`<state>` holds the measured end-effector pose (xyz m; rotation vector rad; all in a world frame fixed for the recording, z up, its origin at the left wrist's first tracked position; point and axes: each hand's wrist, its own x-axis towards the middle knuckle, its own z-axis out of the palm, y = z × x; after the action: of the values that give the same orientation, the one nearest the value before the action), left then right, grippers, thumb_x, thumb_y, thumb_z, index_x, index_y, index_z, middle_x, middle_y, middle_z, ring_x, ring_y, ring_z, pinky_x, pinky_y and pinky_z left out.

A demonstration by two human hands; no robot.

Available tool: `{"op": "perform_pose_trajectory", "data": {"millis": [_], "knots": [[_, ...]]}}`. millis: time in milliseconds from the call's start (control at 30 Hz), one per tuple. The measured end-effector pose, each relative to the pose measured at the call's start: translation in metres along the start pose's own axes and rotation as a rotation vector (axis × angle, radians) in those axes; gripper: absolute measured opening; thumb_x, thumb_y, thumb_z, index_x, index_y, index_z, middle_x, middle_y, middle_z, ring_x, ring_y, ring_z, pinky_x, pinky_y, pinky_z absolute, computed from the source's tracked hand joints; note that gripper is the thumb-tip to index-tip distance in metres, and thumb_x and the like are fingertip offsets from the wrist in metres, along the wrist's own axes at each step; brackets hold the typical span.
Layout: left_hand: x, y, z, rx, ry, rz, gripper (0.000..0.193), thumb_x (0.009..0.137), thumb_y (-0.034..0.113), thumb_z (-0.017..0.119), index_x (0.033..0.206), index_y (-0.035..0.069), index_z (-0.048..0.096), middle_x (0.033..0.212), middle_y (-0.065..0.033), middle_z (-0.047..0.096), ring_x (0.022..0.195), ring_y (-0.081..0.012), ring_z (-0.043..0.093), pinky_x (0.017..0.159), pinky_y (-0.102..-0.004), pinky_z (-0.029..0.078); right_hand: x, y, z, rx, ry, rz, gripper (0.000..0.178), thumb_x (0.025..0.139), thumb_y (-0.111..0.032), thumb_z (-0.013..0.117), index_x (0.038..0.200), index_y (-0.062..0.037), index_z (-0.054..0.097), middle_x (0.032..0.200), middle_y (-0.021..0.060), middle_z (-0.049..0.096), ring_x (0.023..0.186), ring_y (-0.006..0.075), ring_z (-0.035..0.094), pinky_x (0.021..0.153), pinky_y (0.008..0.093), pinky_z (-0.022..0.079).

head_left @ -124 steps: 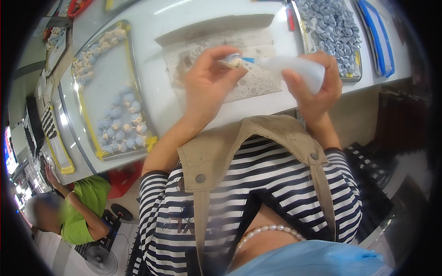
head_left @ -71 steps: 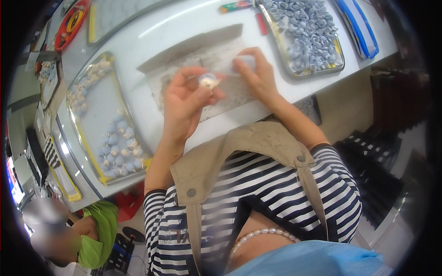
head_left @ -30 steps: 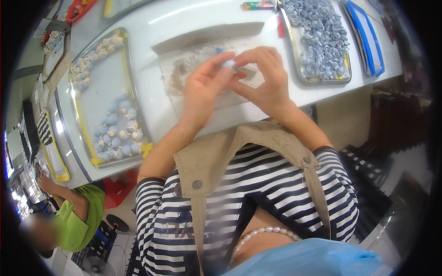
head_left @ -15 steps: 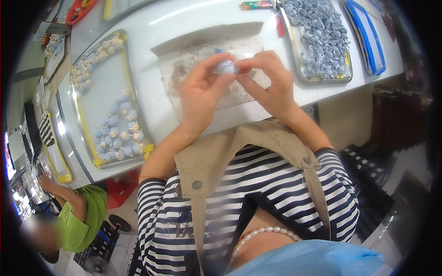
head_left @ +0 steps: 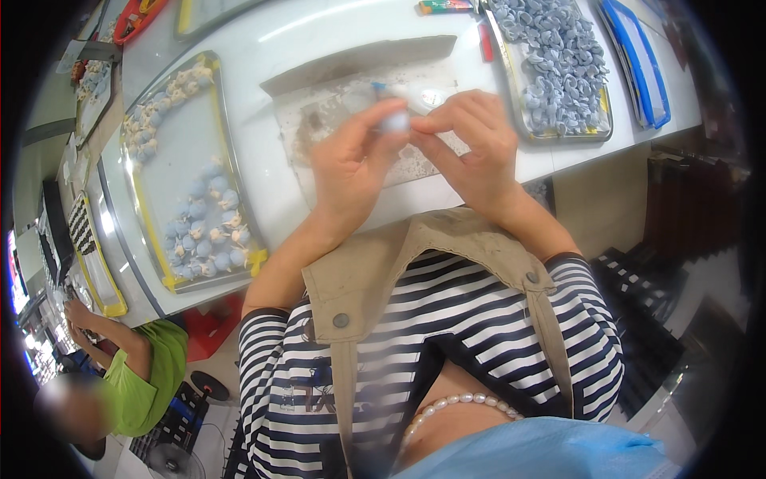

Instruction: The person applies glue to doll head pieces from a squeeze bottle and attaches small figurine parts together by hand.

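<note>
Over the work sheet, my left hand [head_left: 349, 160] is closed around a small pale-blue rounded piece [head_left: 395, 122], held between thumb and fingers and smeared by motion. Against the right side of that piece, my right hand [head_left: 477, 148] makes a pinch with thumb and forefinger; whatever lies between those fingertips is too small to make out. Beneath both hands lies a stained cardboard sheet [head_left: 295, 148] with a raised back flap. On it, just behind the fingers, rests a clear object with a round white end [head_left: 431, 98], and a small blue bit [head_left: 378, 85] shows beside it.
At left, a yellow-taped tray [head_left: 231, 160] carries blue and cream small figures in two groups. A tray at right [head_left: 602, 120] is heaped with grey-blue curved pieces, with blue-rimmed trays [head_left: 658, 96] beyond it. A person in a green shirt [head_left: 152, 375] works at lower left.
The piece has turned in my left fingers, showing a smoother side. My right hand has shifted slightly right, uncovering the clear object with the white end.
</note>
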<state>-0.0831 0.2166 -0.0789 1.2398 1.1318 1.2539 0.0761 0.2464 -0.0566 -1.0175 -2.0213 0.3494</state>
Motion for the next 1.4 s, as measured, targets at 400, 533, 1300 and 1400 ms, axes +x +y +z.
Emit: {"op": "perform_pose_trajectory", "data": {"millis": [400, 533, 1300, 1400], "knots": [[-0.001, 0.016, 0.004, -0.25, -0.054, -0.002, 0.027, 0.081, 0.0, 0.059, 0.108, 0.001, 0.058, 0.102, -0.0068, 0.061, 0.085, -0.0106, 0.059, 0.072, -0.0218, 0.047, 0.006, 0.023, -0.007, 0.508, -0.207, 0.207, 0.039, 0.071, -0.011, 0.071, 0.107, -0.0038, 0.055, 0.104, 0.0063, 0.058, 0.092, 0.0143, 0.052, 0.077, 0.0283, 0.043], [-0.001, 0.012, -0.002, -0.266, -0.137, 0.016, 0.031, 0.079, 0.003, 0.063, 0.11, 0.002, 0.058, 0.102, -0.0063, 0.062, 0.082, -0.0093, 0.058, 0.071, -0.021, 0.047, 0.008, 0.02, 0.001, 1.08, -0.3, 0.306, 0.048, 0.077, -0.001, 0.062, 0.121, -0.0027, 0.045, 0.12, 0.0081, 0.049, 0.104, 0.0159, 0.051, 0.089, 0.0305, 0.044], [-0.011, 0.013, -0.004, -0.102, -0.213, 0.193, 0.027, 0.081, -0.002, 0.057, 0.107, 0.001, 0.059, 0.108, -0.0093, 0.06, 0.094, -0.0146, 0.058, 0.082, -0.0242, 0.045, -0.006, 0.008, 0.002, 1.111, -0.377, 0.345, 0.033, 0.079, -0.003, 0.06, 0.111, 0.0019, 0.053, 0.107, 0.0101, 0.059, 0.093, 0.0143, 0.058, 0.079, 0.0276, 0.05], [-0.01, 0.013, -0.005, -0.138, -0.237, 0.177, 0.025, 0.081, -0.001, 0.056, 0.106, -0.001, 0.059, 0.108, -0.0097, 0.06, 0.095, -0.0141, 0.057, 0.083, -0.0241, 0.045, -0.006, 0.005, 0.001, 1.105, -0.349, 0.357, 0.032, 0.079, -0.003, 0.061, 0.109, 0.0016, 0.054, 0.104, 0.0091, 0.059, 0.09, 0.0126, 0.058, 0.077, 0.0264, 0.05]]}}
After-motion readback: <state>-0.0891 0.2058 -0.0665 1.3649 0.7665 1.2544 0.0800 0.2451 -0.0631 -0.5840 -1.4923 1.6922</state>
